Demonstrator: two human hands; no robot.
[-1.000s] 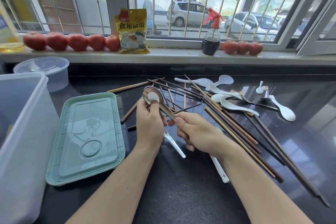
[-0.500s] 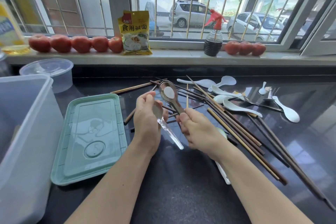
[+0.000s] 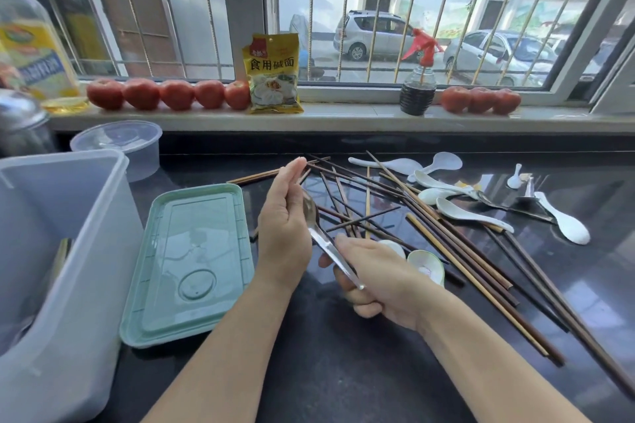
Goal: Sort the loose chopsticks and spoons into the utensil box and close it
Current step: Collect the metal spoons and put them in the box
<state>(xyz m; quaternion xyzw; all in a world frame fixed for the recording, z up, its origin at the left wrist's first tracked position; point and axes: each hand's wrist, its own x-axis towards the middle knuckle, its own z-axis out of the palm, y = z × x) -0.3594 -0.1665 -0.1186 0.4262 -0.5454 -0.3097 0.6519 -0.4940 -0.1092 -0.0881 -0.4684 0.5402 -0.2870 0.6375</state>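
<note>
Hands [image 3: 381, 271] lower, metal spoon [image 3: 323, 237] now edge-on, left fingers straightened

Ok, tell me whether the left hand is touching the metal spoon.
Touching. The head view shows the left hand with straight fingers, its palm edge against the bowl of the metal spoon, while the right hand grips the handle.

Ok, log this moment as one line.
left hand: fingers straight, steadying metal spoon | right hand: grips spoon handle | green lid: off box, flat on counter | chopsticks: loose
</note>
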